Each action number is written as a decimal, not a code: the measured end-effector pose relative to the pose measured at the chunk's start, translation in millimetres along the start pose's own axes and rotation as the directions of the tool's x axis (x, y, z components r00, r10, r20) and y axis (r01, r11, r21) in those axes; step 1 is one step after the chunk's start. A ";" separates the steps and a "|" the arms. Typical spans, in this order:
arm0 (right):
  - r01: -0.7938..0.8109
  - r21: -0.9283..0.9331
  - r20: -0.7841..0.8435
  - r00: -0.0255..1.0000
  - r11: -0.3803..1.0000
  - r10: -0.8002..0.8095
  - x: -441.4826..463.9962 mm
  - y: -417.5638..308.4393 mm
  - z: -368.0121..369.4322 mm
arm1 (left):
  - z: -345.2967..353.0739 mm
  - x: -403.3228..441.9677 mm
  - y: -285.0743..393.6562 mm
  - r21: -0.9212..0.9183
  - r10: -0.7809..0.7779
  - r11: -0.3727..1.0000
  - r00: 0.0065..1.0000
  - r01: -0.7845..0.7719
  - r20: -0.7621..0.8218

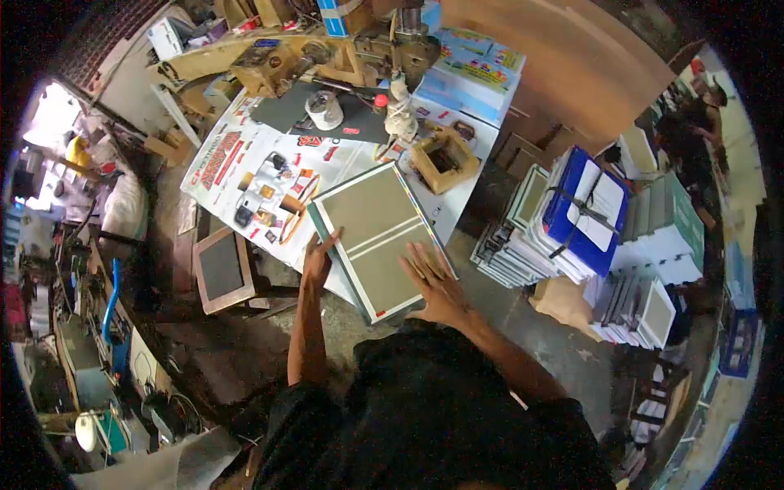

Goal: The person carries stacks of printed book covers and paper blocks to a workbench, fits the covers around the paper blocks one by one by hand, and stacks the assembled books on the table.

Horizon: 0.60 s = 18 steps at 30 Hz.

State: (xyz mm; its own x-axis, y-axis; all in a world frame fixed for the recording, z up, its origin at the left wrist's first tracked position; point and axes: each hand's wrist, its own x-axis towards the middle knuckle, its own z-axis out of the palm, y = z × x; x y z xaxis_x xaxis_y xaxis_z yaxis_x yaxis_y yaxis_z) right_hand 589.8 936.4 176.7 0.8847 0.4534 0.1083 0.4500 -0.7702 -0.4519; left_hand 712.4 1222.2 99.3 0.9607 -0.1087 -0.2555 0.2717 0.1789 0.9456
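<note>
A flat rectangular panel (376, 214) lies at an angle over the near edge of the table. It has two grey-beige fields split by white stripes, a white border and a dark green left edge; it looks like a bound book or cover. My left hand (317, 258) grips its left edge, the thumb on top and the other fingers partly hidden. My right hand (433, 284) rests flat on the lower right part with fingers spread. A white pot (324, 110) and a wooden box-like frame (443, 159) stand beyond the panel.
A printed poster sheet (245, 175) covers the table. Tied stacks of books (588, 212) stand on the right, with more green-covered books (665, 220) behind. A framed dark board (222, 269) leans below the table at left. Blue boxes (469, 77) sit at the back.
</note>
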 end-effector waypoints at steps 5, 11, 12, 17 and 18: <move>-0.059 -0.157 0.061 0.996 0.986 0.070 -16.3 -15.1 30.0 | -14.3 -21.4 6.4 0.428 0.247 0.900 0.904 -0.082 -0.349; -0.018 -0.208 -0.059 0.998 0.978 0.006 -25.5 2.1 52.1 | 5.1 -99.2 -28.0 0.214 0.135 0.972 0.972 -0.093 -0.193; 0.011 -0.147 -0.126 0.992 0.989 -0.030 -24.5 6.6 54.9 | 4.7 -105.2 -31.1 0.190 0.156 0.974 0.971 -0.122 -0.179; -0.028 -0.155 -0.121 0.993 0.988 0.009 -31.3 0.6 49.4 | -16.1 -128.2 -61.9 0.203 0.005 0.978 0.972 0.044 -0.234; -0.030 -0.102 -0.121 0.992 0.994 0.018 -28.4 -0.2 46.5 | -17.3 -124.0 -61.3 0.212 0.006 0.976 0.969 0.048 -0.247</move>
State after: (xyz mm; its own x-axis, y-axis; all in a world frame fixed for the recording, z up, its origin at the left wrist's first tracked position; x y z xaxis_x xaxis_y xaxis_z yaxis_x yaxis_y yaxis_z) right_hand 558.9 944.6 132.6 0.9008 0.3820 0.2065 0.4330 -0.8255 -0.3620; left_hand 577.6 1241.6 69.5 0.9466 0.1375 -0.2916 0.2992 -0.0380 0.9534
